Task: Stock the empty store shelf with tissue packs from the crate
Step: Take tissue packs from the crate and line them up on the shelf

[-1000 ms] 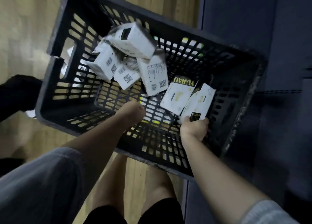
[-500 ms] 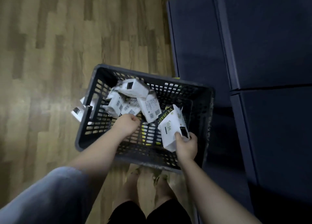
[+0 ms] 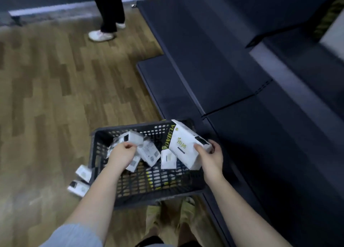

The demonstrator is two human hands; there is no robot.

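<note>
1. Progress: early, by the look of it. Dark shelf [image 3: 214, 64] tiers on the right show no tissue packs anywhere in view.
2. In hand: right hand [image 3: 211, 158] grasping one large white pack [image 3: 187, 146], thumb on its face, fingers wrapped round the near end; pack held tilted above the right side of the crate [image 3: 104, 164], not yet over the shelf.
3. Left hand [image 3: 122, 156] down inside the crate over the heap, fingers curled; grip on anything cannot tell, blurred.
4. Remaining: several small packs [image 3: 149, 153] jumbled in the crate, plus two more [image 3: 80, 181] lying on the wood floor [image 3: 55, 97] just beside its left wall.
5. Pack look: white wrapper, green script on the face, black side band with yellow lettering, dark tab near the held end. Soft-sided, likely squashes under a tight grip.
</note>
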